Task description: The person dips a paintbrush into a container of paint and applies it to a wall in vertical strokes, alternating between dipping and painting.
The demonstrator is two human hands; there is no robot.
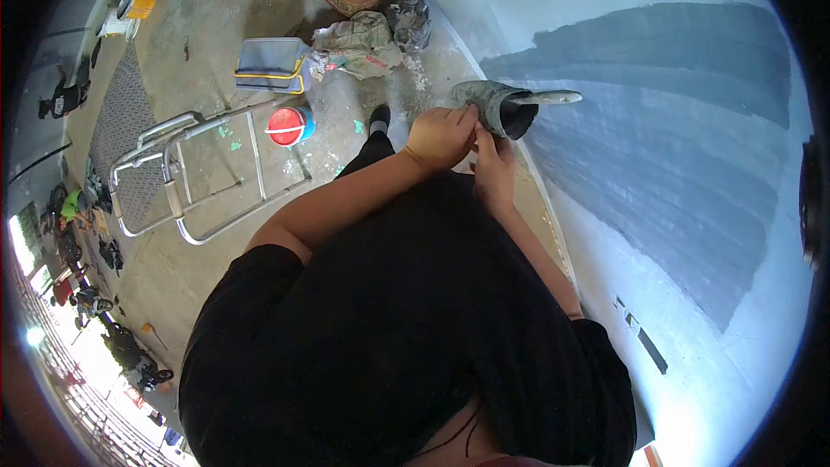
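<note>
In front of my chest, both hands are at a grey, paint-stained container (484, 104) with a dark inside. My left hand (443, 137) is closed at its near side, fingers bent against it. Close beside it, my right hand (495, 175) has its fingers pressed together at the container's lower edge. What the fingertips pinch is too small to tell. A brush or similar tool with a pale handle (560, 98) lies across the container's opening and points right, toward the wall.
Grey paint covers part of the pale blue wall (657, 147) on the right. On the floor stand a metal frame (177, 199), a red-lidded bucket (288, 126), a clear plastic box (270, 65) and a crumpled sack (359, 43). Another person (76, 207) is at far left.
</note>
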